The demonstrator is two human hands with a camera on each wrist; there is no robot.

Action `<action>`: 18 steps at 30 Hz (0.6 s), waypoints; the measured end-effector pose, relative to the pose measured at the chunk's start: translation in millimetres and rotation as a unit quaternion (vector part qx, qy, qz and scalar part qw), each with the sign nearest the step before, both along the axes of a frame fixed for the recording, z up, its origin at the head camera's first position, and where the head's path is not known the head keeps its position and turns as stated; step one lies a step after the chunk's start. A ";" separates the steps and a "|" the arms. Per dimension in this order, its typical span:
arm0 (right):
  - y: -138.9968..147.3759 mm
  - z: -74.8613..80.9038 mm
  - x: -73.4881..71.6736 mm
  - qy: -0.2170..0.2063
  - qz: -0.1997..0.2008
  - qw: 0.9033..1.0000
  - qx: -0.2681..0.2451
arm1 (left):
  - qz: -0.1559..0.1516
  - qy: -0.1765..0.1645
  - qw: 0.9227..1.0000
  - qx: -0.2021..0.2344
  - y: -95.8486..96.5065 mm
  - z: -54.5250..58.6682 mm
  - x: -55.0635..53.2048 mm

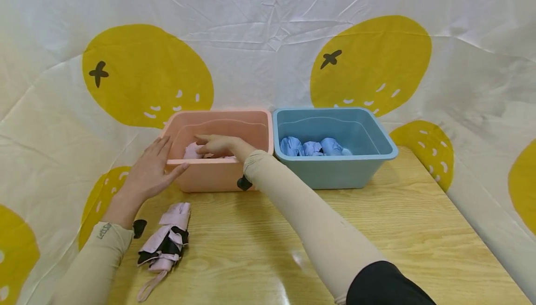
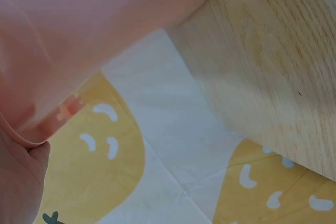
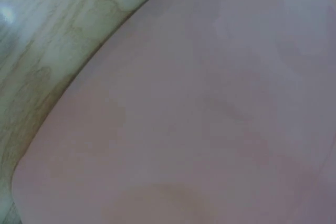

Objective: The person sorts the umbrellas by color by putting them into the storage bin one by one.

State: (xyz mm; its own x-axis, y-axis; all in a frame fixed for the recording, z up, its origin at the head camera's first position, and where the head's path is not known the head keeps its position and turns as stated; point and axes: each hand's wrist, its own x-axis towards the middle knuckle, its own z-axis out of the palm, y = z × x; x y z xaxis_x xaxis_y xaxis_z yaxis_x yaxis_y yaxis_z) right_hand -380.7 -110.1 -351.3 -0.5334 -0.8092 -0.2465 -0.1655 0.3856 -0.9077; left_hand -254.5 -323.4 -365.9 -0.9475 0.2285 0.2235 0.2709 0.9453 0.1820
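A pink plastic bin (image 1: 222,175) stands on the table against the back cloth. My left hand (image 1: 148,170) rests on its left rim with straight, spread fingers; the left wrist view shows part of that hand at the rim. Over the front wall, my right hand (image 1: 219,144) reaches into this bin, fingers extended above a pale pink fabric bundle (image 1: 192,151). The front wall partly hides the bundle. On the table below the left hand lies a folded pink and black umbrella (image 1: 169,237), its wrist loop toward me. The right wrist view shows mostly the bin's outer wall.
A blue bin (image 1: 326,172) stands right beside the pink one, with several blue fabric bundles (image 1: 311,148) inside. The wooden table (image 1: 402,230) ends at a slanting right edge. White cloth with yellow shapes hangs behind.
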 end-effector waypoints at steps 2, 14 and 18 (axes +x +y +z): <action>1.0 -0.3 0.7 -0.002 -0.005 1.000 0.004 | 0.001 -0.001 1.000 0.003 0.7 0.3 0.6; 8.0 12.9 22.8 0.139 -0.122 0.982 -0.036 | -0.005 0.002 1.000 0.010 1.0 1.9 -2.0; 19.9 21.1 40.1 0.201 -0.147 0.967 -0.059 | -0.008 0.003 1.000 0.012 0.2 1.2 -1.0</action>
